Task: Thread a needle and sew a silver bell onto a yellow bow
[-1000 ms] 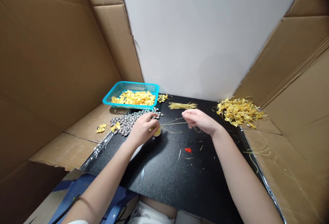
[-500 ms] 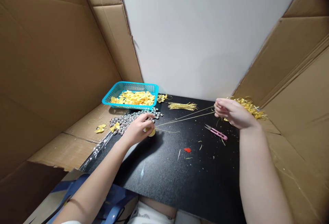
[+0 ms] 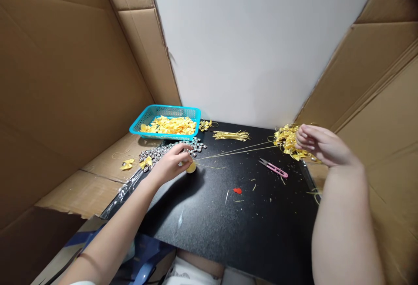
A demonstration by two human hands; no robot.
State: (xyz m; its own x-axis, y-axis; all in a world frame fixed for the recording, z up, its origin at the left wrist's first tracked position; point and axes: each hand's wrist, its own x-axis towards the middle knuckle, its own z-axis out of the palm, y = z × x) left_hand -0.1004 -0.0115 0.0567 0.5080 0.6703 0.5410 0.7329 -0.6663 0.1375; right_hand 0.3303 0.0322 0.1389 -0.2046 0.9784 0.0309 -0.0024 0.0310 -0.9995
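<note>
My left hand (image 3: 171, 163) pinches a small yellow bow (image 3: 191, 167) on the black tabletop (image 3: 228, 219), next to a heap of silver bells (image 3: 163, 152). Two thin gold strings (image 3: 235, 150) run taut from the bow to my right hand (image 3: 321, 145), which grips their ends at the far right. That hand hovers over a pile of finished gold-string bows (image 3: 287, 141).
A turquoise basket (image 3: 166, 111) of yellow bows stands at the back left. A bundle of cut gold strings (image 3: 231, 135) lies at the back middle. Pink thread snips (image 3: 274, 168) and a red scrap (image 3: 237, 191) lie on the black top. Cardboard walls enclose both sides.
My right hand has pulled the gold strings out to the right, from the table's middle to the gold pile, uncovering the pink snips. My left hand stayed on the bow.
</note>
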